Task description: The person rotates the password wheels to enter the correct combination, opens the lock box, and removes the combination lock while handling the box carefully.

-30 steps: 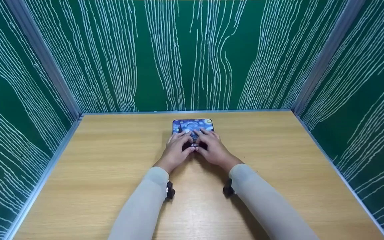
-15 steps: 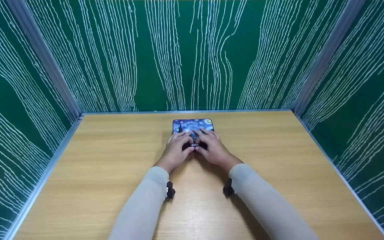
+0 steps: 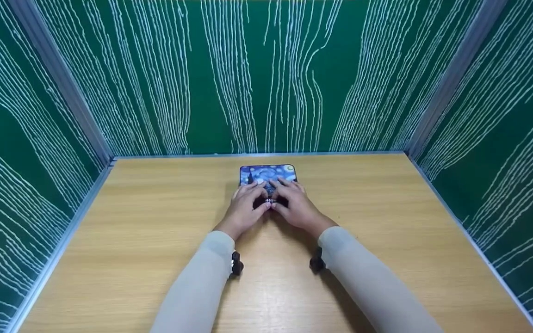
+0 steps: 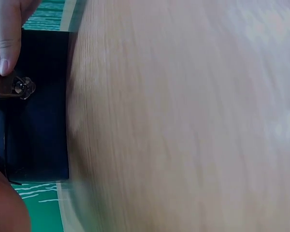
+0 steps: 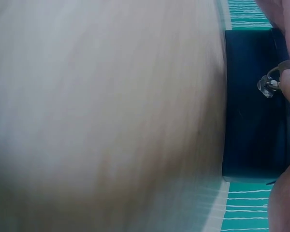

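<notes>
- Here we are at the bench [image 3: 155, 240], and the box [image 3: 266, 172] sits flat near its far edge, lid down, a swirling blue night-sky picture across the top.
- Look at the front: that face is dark and plain, with a metal clasp [image 4: 26, 87] in its middle and a small padlock [image 4: 6, 87] hooked there.
- The left hand [image 3: 246, 200] works the near left corner, some fingers over the lid, thumb and forefinger pinched on the padlock.
- The right hand [image 3: 293, 200] mirrors it from the other side, also clamped on the padlock between thumb and forefinger; the two thumbs nearly meet!
- Both arms stretch forward in pale sleeves [image 3: 197, 282], a black gadget [image 3: 236, 264] strapped at each wrist.
- Around it all, green walls [image 3: 211, 132] streaked with wavy white lines, and a grey post [image 3: 65, 83] at each back corner.
</notes>
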A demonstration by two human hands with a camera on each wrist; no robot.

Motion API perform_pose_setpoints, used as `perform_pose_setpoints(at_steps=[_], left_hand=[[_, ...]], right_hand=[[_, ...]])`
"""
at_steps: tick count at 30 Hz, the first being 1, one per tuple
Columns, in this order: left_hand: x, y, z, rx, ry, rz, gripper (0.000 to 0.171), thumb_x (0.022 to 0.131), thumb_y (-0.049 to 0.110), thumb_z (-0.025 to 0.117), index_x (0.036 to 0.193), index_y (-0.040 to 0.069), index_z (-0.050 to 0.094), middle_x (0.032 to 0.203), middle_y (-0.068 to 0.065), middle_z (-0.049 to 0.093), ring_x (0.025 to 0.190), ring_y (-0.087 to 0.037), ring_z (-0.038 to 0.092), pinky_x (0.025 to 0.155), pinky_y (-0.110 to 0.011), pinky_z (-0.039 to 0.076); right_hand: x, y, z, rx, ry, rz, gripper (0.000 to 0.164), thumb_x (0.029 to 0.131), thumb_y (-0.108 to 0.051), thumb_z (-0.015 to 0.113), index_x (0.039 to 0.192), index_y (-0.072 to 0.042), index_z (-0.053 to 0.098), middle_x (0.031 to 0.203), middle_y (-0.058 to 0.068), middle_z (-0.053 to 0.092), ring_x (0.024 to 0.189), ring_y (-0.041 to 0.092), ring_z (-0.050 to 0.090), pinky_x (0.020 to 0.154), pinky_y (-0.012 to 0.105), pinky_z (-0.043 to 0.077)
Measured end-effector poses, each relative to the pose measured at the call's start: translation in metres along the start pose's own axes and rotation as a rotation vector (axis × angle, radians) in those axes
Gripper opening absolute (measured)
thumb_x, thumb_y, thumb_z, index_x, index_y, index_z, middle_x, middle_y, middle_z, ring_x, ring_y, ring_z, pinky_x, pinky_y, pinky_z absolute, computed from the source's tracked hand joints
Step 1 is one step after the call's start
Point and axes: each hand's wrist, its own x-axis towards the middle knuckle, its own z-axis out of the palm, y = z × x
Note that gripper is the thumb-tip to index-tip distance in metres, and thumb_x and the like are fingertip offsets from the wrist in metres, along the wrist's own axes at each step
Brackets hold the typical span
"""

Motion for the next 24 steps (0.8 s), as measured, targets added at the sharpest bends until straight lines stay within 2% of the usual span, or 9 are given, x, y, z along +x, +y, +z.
perform_pose_setpoints(at_steps=[4,11,17,24], left_hand=[[-0.0001,-0.0002,0.0001,-0.005,0.005,0.01,0.023,0.112,0.03,0.07,0.129,0.015,0.072,0.178,-0.006,0.052,0.172,-0.033,0.038,0.146,-0.06,0.015],[0.0003,-0.0009,0.0003,0.005,0.015,0.018,0.014,0.111,0.026,0.072,0.121,0.016,0.072,0.178,-0.006,0.052,0.172,-0.033,0.039,0.147,-0.059,0.014],[0.0001,-0.0004,-0.0001,0.007,0.013,0.006,0.015,0.112,0.028,0.072,0.122,0.017,0.072,0.179,-0.004,0.051,0.172,-0.032,0.038,0.147,-0.059,0.013],[-0.0008,0.0009,-0.0005,-0.01,-0.001,-0.037,0.014,0.113,0.028,0.071,0.124,0.019,0.072,0.181,-0.001,0.048,0.174,-0.033,0.034,0.147,-0.06,0.014]], right_hand=[[-0.0004,0.0001,0.0004,0.009,0.006,0.003,0.009,0.112,-0.026,0.075,0.118,-0.022,0.07,0.182,-0.003,0.046,0.177,0.034,0.028,0.143,0.074,0.013],[0.0018,0.001,0.0028,-0.006,0.037,-0.067,0.009,0.109,-0.02,0.077,0.116,-0.017,0.072,0.178,0.007,0.052,0.173,0.04,0.036,0.142,0.073,0.015],[0.0018,0.0005,0.003,-0.006,0.033,-0.053,0.007,0.11,-0.02,0.077,0.114,-0.019,0.072,0.178,0.005,0.051,0.173,0.039,0.035,0.142,0.072,0.015],[0.0017,0.0002,0.0033,-0.012,0.015,-0.026,0.006,0.111,-0.024,0.075,0.115,-0.02,0.072,0.18,0.001,0.048,0.175,0.037,0.031,0.143,0.071,0.013]])
